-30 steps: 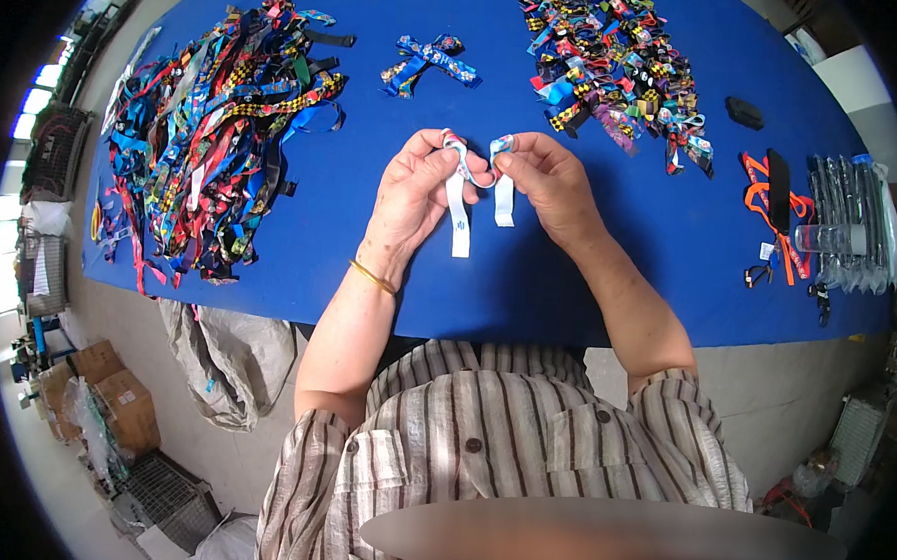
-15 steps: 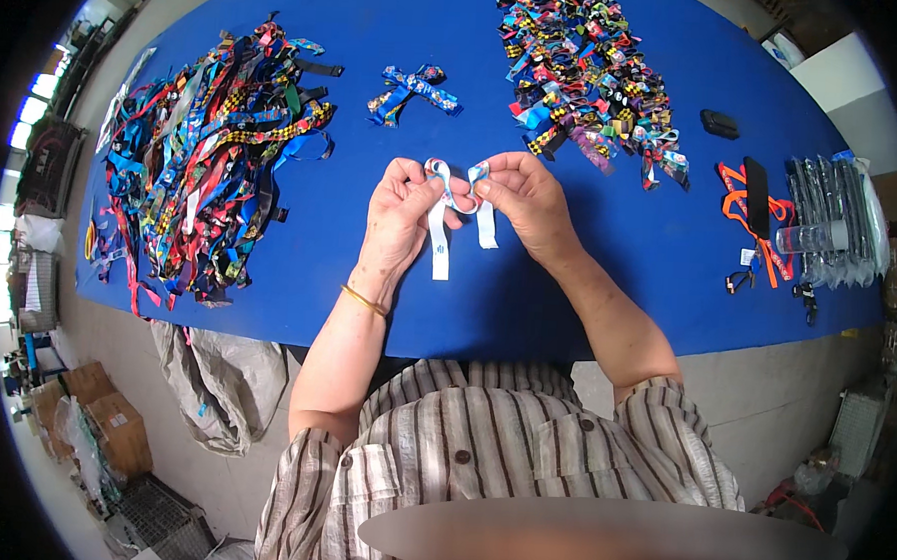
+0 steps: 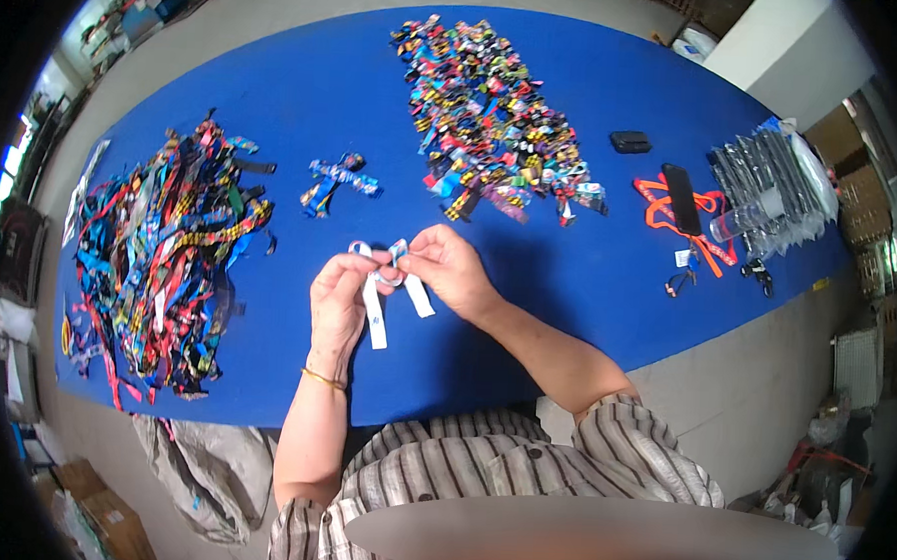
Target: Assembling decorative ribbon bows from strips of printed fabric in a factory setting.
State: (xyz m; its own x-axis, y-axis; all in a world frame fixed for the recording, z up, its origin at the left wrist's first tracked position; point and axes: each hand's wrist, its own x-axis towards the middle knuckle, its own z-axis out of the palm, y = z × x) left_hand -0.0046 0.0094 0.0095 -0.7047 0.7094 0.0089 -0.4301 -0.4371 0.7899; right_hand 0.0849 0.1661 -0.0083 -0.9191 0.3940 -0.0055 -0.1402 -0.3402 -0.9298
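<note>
A short ribbon strap (image 3: 376, 319), white on its back and coloured on its face, is bent into loops between my hands. My left hand (image 3: 339, 297) pinches one loop between thumb and fingers. My right hand (image 3: 453, 268) pinches the other, close to the left fingertips. Both white tails hang down toward me, the left one longer. Part of the ribbon's middle is hidden behind the fingers. A few blue patterned ribbon pieces (image 3: 339, 183) lie crossed on the table just beyond my hands.
On the blue table (image 3: 307, 84) lie a pile of loose straps (image 3: 169, 258) at left and rows of looped ribbons (image 3: 495, 122) at the back. At right are a black case (image 3: 630, 142), a phone (image 3: 681, 198) on an orange lanyard (image 3: 715, 254), and plastic-wrapped packs (image 3: 768, 184).
The whole view has shifted, so the table and hands appear lower and farther left. Both hands keep their pinch on the ribbon strap, its two loops now slightly closer together.
</note>
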